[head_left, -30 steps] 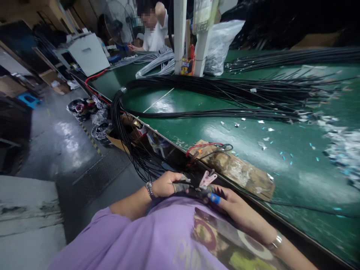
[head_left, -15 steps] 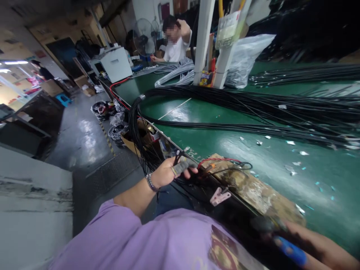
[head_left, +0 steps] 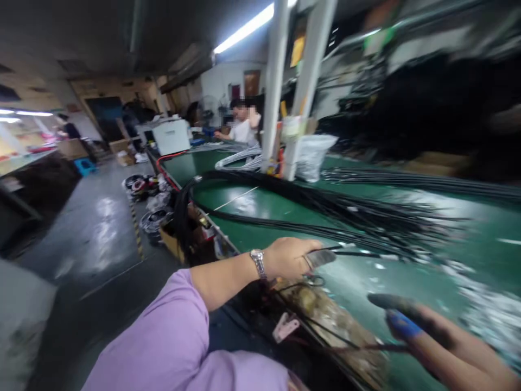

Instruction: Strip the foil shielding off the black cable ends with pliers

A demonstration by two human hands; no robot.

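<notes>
My left hand point(head_left: 295, 258), with a watch at the wrist and grey covers on its fingers, is closed on black cables point(head_left: 362, 253) above the green tabletop point(head_left: 234, 231). The cable ends stick out to the right of its fingertips. At the lower right is my right hand point(head_left: 443, 339), smeared by motion. One finger has a dark cover and another a blue one; they stretch leftward, a little apart. A thin dark cord point(head_left: 378, 347) runs up to the blue-covered finger; whether the hand touches it I cannot tell.
A long bundle of black cables point(head_left: 297, 195) lies across the table and hangs over its near edge. A pink clip point(head_left: 285, 327) sits by the edge, near a worn brown board point(head_left: 337, 320). White posts point(head_left: 273, 92) rise behind. A co-worker point(head_left: 241, 125) sits farther back.
My left hand has moved from the table's edge to the right, over the tabletop, with the black cables. My right hand's fingers now stretch out over the table. The view has tilted up.
</notes>
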